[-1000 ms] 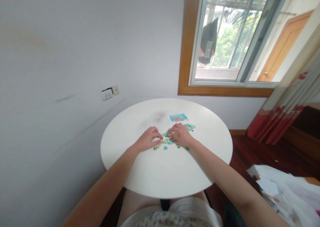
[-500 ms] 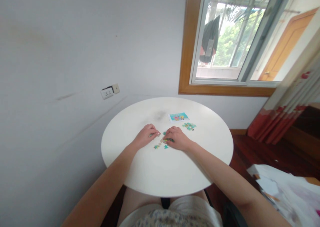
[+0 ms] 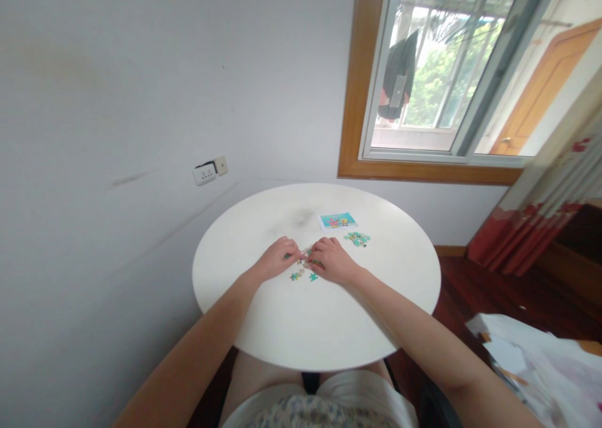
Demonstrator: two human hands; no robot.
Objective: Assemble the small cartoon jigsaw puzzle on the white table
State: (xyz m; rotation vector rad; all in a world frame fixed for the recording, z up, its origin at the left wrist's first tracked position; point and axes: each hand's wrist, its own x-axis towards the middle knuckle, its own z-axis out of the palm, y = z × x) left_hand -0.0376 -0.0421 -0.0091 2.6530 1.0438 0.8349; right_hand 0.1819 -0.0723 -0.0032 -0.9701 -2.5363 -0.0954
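left hand (image 3: 278,258) and right hand (image 3: 333,260), fingertips closer together than before, among pieces (image 3: 313,277) on bench (image 3: 301,327), grip unclear.

Puzzle pieces (image 3: 296,276) at frame centre partly hidden by left hand (image 3: 277,258) and right hand (image 3: 332,260) — whether either grips one, too small to tell. Fine detail on picture card (image 3: 338,221), right of centre, blurred. Window frame (image 3: 358,83) cut off by top edge, curtain (image 3: 531,211) by right edge. White sheeting (image 3: 555,368), lower right — cut off, contents unclear.

One table (image 3: 324,327)
On it: one card (image 3: 338,221), one puzzle-piece heap (image 3: 358,239), loose pieces (image 3: 313,277) uncountable; above: one left hand (image 3: 279,258), one right hand (image 3: 332,260).
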